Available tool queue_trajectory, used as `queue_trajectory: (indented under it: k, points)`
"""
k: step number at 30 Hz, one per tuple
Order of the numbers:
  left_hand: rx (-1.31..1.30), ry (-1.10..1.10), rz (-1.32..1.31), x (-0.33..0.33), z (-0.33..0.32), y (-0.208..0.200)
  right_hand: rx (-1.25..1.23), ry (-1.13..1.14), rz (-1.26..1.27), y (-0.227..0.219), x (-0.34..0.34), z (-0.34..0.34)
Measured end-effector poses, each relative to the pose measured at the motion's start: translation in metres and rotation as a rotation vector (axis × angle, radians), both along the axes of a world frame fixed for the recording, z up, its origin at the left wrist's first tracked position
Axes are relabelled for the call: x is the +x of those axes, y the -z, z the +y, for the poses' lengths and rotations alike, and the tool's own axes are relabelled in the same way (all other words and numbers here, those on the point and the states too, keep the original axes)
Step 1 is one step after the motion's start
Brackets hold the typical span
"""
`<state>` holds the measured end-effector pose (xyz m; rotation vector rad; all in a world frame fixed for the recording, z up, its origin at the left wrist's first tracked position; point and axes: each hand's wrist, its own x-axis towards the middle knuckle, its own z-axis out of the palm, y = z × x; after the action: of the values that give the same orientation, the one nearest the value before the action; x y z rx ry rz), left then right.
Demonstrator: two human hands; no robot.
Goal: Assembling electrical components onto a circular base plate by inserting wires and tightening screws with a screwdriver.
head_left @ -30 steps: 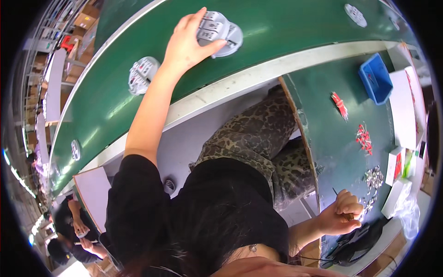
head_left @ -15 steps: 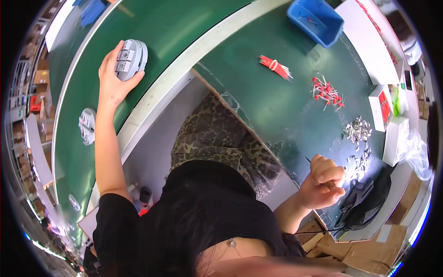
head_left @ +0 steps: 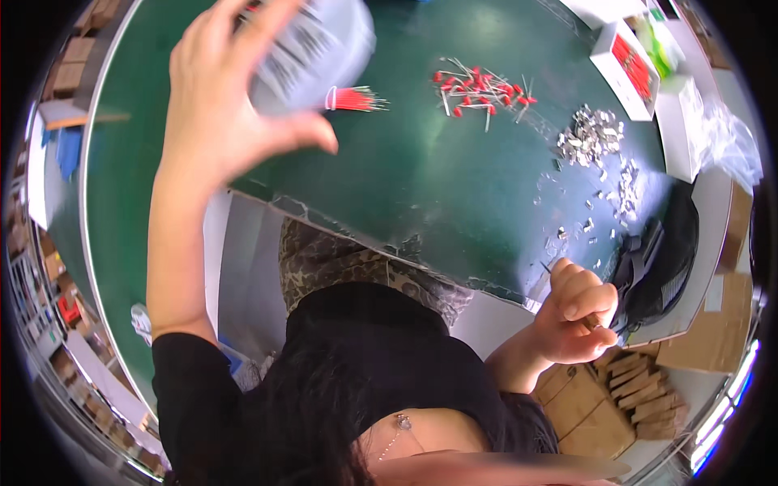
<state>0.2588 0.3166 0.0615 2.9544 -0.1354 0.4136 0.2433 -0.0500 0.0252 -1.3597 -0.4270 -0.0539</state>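
My left hand [head_left: 215, 121] holds a round light-grey plastic housing [head_left: 344, 40] at the upper left, fingers along its far side and thumb stretched out near its lower edge. Motion blurs the housing, and its inner parts are smeared. Partly behind it lies a banded bundle of red wires [head_left: 356, 100]. On the lower right my right hand [head_left: 579, 312] is closed round a thin tool with a dark pointed tip [head_left: 547, 267]; the fist covers most of it. Beyond that hand, small silvery metal pieces [head_left: 590, 138] lie scattered, and red-headed parts with thin leads [head_left: 485, 91] are heaped farther left.
White boxes stand along the right edge, one with red pieces [head_left: 634, 65], beside a clear plastic bag [head_left: 729, 146]. A black pouch [head_left: 668, 267] lies at the bench's right corner. Cardboard boxes [head_left: 587, 413] are below it. Another grey part [head_left: 141, 322] sits far left.
My left hand has lifted the grey housing off the green surface at left and brought it rightward over the bench, nearer to view. The view has turned; my right hand keeps its grip.
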Motion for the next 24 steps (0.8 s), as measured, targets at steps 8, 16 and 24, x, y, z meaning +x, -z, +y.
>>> queue_trajectory:
  k: [8,16,24]
  points:
    - [-0.165,0.535,0.194,-0.003,-0.087,0.039,-0.155,-0.138,-0.17,-0.005,0.019,-0.017]
    - [-0.378,0.632,0.168,0.076,-0.072,0.059,-0.178,0.049,-0.13,-0.003,0.009,-0.043]
    - [-0.255,0.675,0.044,0.07,-0.075,0.047,-1.149,0.215,-0.109,-0.019,0.055,-0.03]
